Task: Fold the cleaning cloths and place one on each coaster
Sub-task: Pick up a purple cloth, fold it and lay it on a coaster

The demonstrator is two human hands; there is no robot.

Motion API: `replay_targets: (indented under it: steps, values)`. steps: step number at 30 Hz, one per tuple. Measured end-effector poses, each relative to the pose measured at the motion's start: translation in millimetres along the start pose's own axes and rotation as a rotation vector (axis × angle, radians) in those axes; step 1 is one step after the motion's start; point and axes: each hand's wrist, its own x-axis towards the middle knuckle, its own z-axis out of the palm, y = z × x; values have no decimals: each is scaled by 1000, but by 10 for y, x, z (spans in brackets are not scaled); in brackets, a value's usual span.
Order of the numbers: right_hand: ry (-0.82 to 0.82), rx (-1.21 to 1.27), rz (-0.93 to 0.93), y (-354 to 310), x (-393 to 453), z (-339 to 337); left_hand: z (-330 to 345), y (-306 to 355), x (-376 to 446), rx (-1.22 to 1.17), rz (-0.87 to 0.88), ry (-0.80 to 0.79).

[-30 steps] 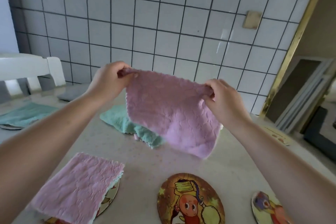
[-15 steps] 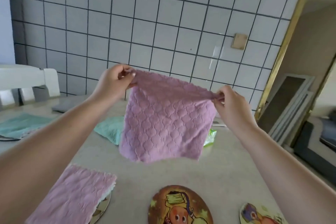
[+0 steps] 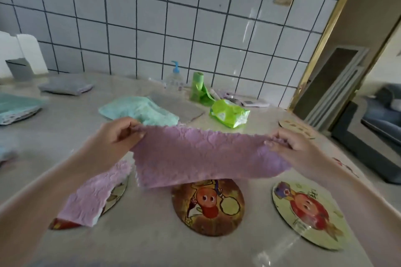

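Note:
A pink cleaning cloth (image 3: 201,156) hangs stretched between my hands above the table. My left hand (image 3: 115,136) pinches its left top corner and my right hand (image 3: 293,143) pinches its right top corner. Its lower edge covers the top of the brown round coaster (image 3: 208,206) in the middle. To the left, a folded pink cloth (image 3: 93,195) lies on another coaster (image 3: 117,193), mostly hiding it. A pale coaster with a red figure (image 3: 308,212) lies bare at the right. A mint cloth (image 3: 138,110) lies loose farther back.
A folded grey cloth (image 3: 65,86) and a teal cloth (image 3: 15,106) lie at the back left. A green wipes pack (image 3: 227,115), a green roll (image 3: 197,89) and a pump bottle (image 3: 174,76) stand near the tiled wall. A wooden coaster (image 3: 297,128) sits by the right edge.
My hands have come down and spread wider with the pink cloth, which now hangs low over the middle coaster. The view has tilted down toward the table.

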Motion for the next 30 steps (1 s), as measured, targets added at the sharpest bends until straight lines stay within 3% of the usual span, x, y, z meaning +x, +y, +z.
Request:
replay_targets:
  steps: [3,10,15,21,30]
  values:
    - [-119,111,87,181,-143,117,104,-117,-242,-66,-38,-97]
    - [-365,351,277,414,-215,255,81,-241,-507,49,-203,-285]
    - [-291,193,269,603,-37,424,126,-245,-344,265,-211,-318]
    - [-196,35,205,775,252,580,256,-310,-19,253,-310,-299]
    - [-153,-79,211,949,540,751,440,-445,264,468,-346,-328]
